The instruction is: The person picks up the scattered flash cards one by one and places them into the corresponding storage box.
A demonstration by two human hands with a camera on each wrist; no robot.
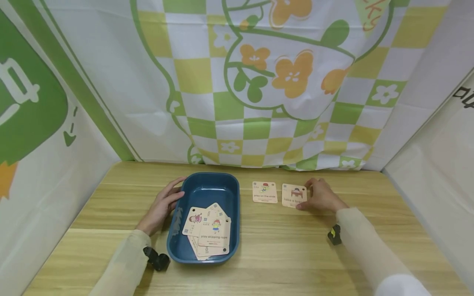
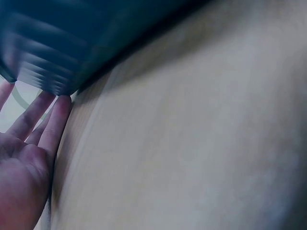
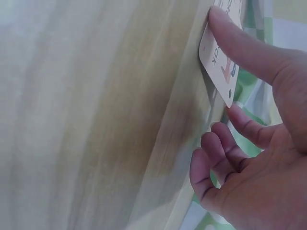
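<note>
My left hand (image 1: 161, 207) rests against the left side of a dark blue plastic basin (image 1: 237, 197). In the left wrist view its fingers (image 2: 57, 122) are fairly straight and touch the basin's outer wall. Several picture cards lie overlapping in the basin, a "play skipping rope" card (image 1: 214, 230) on top. My right hand (image 1: 321, 196) pinches a "take a break" card (image 1: 292, 195) by its right side, thumb on its face. The right wrist view shows this card (image 3: 221, 64) tilted, one edge off the table. Left of it, a "play on the slide" card (image 1: 264, 192) lies flat.
Everything stands on a wood-grain table (image 1: 281, 255). A checked green and yellow cloth (image 1: 259, 135) hangs along its back edge. White printed panels (image 1: 89, 135) rise at both sides. Dark devices (image 1: 157, 259) are worn at the wrists.
</note>
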